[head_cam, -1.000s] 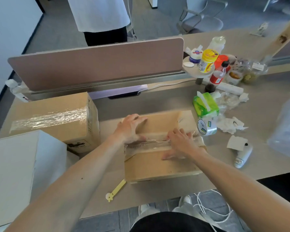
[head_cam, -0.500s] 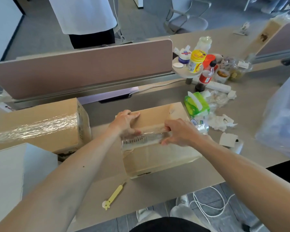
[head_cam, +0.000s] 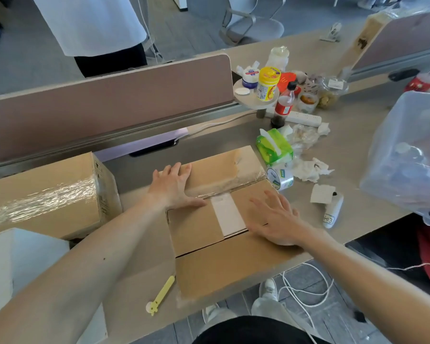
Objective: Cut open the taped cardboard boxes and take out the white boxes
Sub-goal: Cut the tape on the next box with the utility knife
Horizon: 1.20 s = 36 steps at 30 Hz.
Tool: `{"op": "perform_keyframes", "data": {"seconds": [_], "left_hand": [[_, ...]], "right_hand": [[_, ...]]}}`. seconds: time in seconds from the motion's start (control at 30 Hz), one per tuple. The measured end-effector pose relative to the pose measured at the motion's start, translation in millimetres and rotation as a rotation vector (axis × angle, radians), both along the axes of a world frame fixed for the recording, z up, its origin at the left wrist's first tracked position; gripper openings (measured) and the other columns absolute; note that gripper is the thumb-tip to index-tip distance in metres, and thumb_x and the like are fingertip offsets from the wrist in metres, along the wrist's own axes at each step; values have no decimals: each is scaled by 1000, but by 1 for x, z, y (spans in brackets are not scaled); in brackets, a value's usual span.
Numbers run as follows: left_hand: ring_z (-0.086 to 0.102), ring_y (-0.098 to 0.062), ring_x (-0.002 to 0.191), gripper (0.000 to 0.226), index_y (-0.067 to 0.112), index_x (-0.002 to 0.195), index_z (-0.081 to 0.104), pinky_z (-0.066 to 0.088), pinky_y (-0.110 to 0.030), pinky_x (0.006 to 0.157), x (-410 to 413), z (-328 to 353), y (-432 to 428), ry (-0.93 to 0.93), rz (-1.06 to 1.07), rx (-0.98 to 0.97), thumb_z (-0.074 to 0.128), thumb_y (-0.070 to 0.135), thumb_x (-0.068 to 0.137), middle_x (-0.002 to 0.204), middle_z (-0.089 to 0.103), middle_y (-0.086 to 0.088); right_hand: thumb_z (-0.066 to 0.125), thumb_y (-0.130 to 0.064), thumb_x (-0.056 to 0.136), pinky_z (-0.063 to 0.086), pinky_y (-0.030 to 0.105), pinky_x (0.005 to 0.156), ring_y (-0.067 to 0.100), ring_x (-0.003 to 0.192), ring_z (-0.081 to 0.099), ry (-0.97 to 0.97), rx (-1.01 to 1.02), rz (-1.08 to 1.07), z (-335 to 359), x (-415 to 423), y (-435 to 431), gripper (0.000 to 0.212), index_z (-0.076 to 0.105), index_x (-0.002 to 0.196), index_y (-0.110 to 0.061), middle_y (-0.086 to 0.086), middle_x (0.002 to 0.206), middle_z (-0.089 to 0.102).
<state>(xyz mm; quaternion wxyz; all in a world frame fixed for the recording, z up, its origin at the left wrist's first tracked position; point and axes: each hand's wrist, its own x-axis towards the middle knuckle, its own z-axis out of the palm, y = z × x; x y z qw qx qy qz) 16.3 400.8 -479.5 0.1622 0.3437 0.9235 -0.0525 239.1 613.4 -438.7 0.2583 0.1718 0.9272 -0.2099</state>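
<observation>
A cardboard box lies in front of me with its two long outer flaps spread open, one away from me, one toward me. Between the inner flaps a strip of a white box shows. My left hand presses flat on the far flap, fingers straight. My right hand lies flat on the right inner flap, fingers spread. A second cardboard box, still taped, sits to the left. A yellow box cutter lies on the desk near the front edge.
A white box stands at the near left. To the right are a tape roll, a green tissue pack, crumpled tissues, bottles and a clear plastic bin. A desk divider runs behind; a person stands beyond it.
Both hands pulled the taped outer flaps apart. The near flap now lies toward me, the far flap is pushed back, and the white box inside has come into sight.
</observation>
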Motion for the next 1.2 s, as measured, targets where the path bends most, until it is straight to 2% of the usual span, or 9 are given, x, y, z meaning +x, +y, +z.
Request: {"op": "perform_keyframes", "data": {"seconds": [0.17, 0.63, 0.8, 0.9, 1.0, 1.03, 1.1, 1.13, 1.2], "left_hand": [[35, -35, 136, 119, 18, 156, 13, 31, -55, 110, -4, -2, 1, 59, -75, -56, 25, 97, 67, 156, 26, -13], [58, -27, 96, 107, 15, 147, 30, 52, -40, 85, -15, 14, 6, 75, -201, -34, 13, 87, 70, 123, 53, -11], [61, -24, 72, 62, 27, 117, 58, 47, -38, 64, -42, 43, 9, -156, -198, 42, 26, 72, 89, 85, 67, -6], [52, -15, 64, 38, 32, 89, 56, 41, -38, 65, -59, 67, 12, -297, -178, 163, 31, 61, 96, 71, 57, 7], [54, -25, 63, 27, 29, 107, 61, 37, -35, 61, -76, 86, 14, -119, -127, 253, 35, 37, 107, 64, 53, 2], [56, -30, 65, 30, 28, 129, 55, 38, -36, 60, -80, 87, 15, -26, -98, 235, 34, 31, 107, 69, 59, -4], [63, -34, 95, 51, 28, 155, 28, 48, -39, 72, -81, 79, 20, 106, -13, 182, 36, 18, 106, 112, 68, -9], [56, -32, 118, 60, 25, 159, 14, 48, -44, 88, -77, 71, 23, 142, 33, 150, 36, 14, 104, 137, 57, -8], [21, -29, 149, 67, 21, 159, -7, 25, -52, 117, -68, 58, 30, 219, 116, 97, 32, 19, 105, 164, 19, -10]], "right_hand": [[40, -78, 85, 7, 62, 114, 30, 147, -22, 39, 101, -110, -37, 5, -8, 81, 5, 152, -48, -3, 162, -19], [39, -79, 83, 16, 64, 110, 32, 147, -23, 43, 129, -118, -38, 2, -9, 84, 1, 151, -50, -2, 162, -23], [41, -78, 83, 18, 65, 109, 33, 148, -20, 41, 138, -118, -33, -1, -10, 84, 0, 151, -51, -1, 162, -21], [44, -76, 81, 24, 64, 107, 35, 147, -12, 51, 166, -120, -29, -4, -12, 83, 6, 150, -50, 0, 162, -14], [50, -71, 79, 29, 62, 103, 36, 142, 4, 70, 176, -143, -24, -9, -15, 75, 16, 142, -50, 3, 156, -1], [52, -70, 78, 31, 62, 102, 37, 139, 9, 75, 180, -148, -22, -11, -16, 73, 18, 140, -50, 4, 153, 2], [53, -70, 77, 33, 60, 100, 39, 134, 16, 73, 194, -149, -21, -15, -17, 72, 18, 138, -49, 5, 150, 5], [52, -70, 77, 34, 60, 100, 40, 132, 18, 68, 201, -147, -20, -17, -17, 73, 18, 138, -49, 6, 150, 6], [52, -70, 78, 34, 59, 100, 42, 131, 21, 50, 215, -147, -19, -22, -18, 73, 18, 139, -48, 9, 150, 8]]}}
